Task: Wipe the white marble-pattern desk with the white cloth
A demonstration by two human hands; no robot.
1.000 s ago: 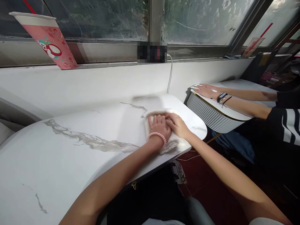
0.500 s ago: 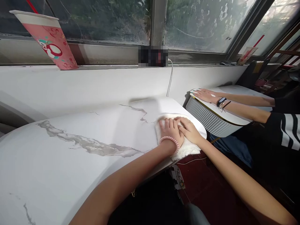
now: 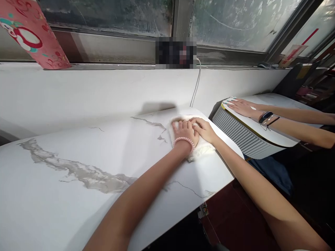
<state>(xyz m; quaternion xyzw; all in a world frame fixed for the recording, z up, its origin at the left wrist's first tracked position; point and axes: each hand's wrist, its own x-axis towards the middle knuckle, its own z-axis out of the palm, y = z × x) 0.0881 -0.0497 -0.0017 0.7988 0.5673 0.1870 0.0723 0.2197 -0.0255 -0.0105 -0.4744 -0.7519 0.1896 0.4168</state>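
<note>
A fluffy white cloth (image 3: pixel 201 152) lies on the white marble-patterned tabletop (image 3: pixel 78 209), close to its far right end. My left hand (image 3: pixel 185 131), with a pink bead bracelet at the wrist, presses down on the cloth and holds it against the table, fingers slightly bent. Beside it, my right hand (image 3: pixel 205 129) grips the cloth's right part, its fingers reaching toward the left hand's knuckles. The two hands touch or nearly touch. Part of the cloth is hidden under both palms.
A co-worker's hands (image 3: pixel 242 106) rest on a neighbouring table with a ribbed side (image 3: pixel 240 136). On the window ledge stand a pink paper cup (image 3: pixel 34 38), a blurred-out dark object with a white cable (image 3: pixel 196 83), and another cup (image 3: pixel 293 55).
Both hands and the cloth have shifted away from the near table edge, toward the wall and slightly left. The view has moved too; the pink cup is now partly cut off.
</note>
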